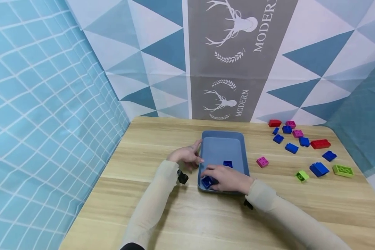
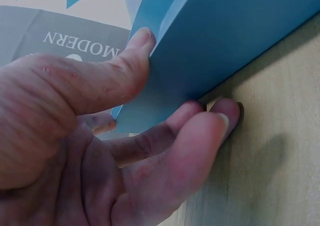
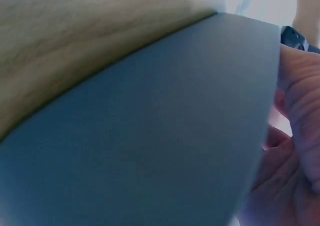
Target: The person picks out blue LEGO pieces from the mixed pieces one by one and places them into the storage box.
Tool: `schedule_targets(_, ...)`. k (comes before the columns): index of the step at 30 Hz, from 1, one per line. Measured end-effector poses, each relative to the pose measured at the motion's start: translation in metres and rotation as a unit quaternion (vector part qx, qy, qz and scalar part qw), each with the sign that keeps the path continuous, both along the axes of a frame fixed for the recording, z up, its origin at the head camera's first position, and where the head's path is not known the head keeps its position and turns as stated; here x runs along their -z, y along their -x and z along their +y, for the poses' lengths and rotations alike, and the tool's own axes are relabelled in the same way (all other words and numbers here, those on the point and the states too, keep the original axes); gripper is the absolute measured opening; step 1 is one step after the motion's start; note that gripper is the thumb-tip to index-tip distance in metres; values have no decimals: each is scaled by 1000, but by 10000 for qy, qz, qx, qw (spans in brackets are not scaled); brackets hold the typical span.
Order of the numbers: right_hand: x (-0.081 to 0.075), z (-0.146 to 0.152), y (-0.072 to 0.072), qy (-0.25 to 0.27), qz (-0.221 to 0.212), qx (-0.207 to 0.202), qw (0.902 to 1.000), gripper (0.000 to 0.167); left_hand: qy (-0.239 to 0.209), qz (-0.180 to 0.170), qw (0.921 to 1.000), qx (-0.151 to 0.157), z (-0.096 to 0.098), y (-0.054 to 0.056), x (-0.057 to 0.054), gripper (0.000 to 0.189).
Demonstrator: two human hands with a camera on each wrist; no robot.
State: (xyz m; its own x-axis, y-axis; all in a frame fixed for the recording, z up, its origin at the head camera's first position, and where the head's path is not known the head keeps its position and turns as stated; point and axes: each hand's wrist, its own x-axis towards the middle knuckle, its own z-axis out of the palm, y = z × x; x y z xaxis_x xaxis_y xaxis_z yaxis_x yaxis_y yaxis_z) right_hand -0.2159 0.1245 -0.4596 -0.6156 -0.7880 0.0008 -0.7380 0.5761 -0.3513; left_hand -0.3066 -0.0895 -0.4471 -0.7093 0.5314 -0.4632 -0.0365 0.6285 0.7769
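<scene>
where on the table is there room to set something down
The table is bare left of the left hand, and in front of the tray between the sleeves. Right of the tray is crowded with bricks, thickest toward the back.

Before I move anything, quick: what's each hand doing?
Left hand: open, fingers loosely bent, touching the blue tray at its side.
Right hand: closed, holding a dark blue brick between thumb and fingers.

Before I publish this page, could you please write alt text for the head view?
A person's right hand grips a dark blue block inside a shallow blue-grey tray on a wooden table, while the left hand touches the tray's left edge. Loose red, pink, blue and green blocks lie scattered to the tray's right.
</scene>
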Motion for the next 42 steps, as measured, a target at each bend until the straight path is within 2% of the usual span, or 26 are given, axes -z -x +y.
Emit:
schedule_targets(5,-13,15,9,232,-196,180,9994,38,10,-68,9999,-151,-6,-2,-2,101)
schedule_targets(9,-24,38,22,630,-55,510,9967,32,15,-61,9996,-280,-10,-4,0,103)
schedule_targets(13,-28,73,40,783,354,1102,9902,26,-21,-75,9996,-274,-10,-8,6,104)
schedule_targets(16,-28,102,55,585,510,1660,9831,24,18,-65,9996,-282,-9,-11,10,103)
schedule_targets(20,-28,138,74,391,683,2276,9706,25,83,-15,9995,-319,-10,-12,9,103)
schedule_targets(24,-24,176,89,548,847,2849,9532,27,69,-27,9995,-303,-9,-9,7,103)
schedule_targets(26,-19,192,95,552,805,3141,9443,28,50,-32,9995,-312,-8,-8,5,103)
schedule_targets(29,-11,210,101,297,713,3514,9330,32,45,23,9996,-290,-7,-6,3,103)
schedule_targets(32,-2,221,102,62,417,3872,9210,42,55,62,9997,-235,-5,-5,1,102)
schedule_targets(37,9,230,99,-19,-133,4466,8946,55,140,143,9997,-133,-2,-5,0,103)
schedule_targets(39,10,231,98,-26,-198,4545,8905,55,159,156,9997,-115,-1,-5,-1,103)
schedule_targets(42,12,233,99,22,-218,4546,8904,54,174,137,9997,-117,1,-4,-2,103)
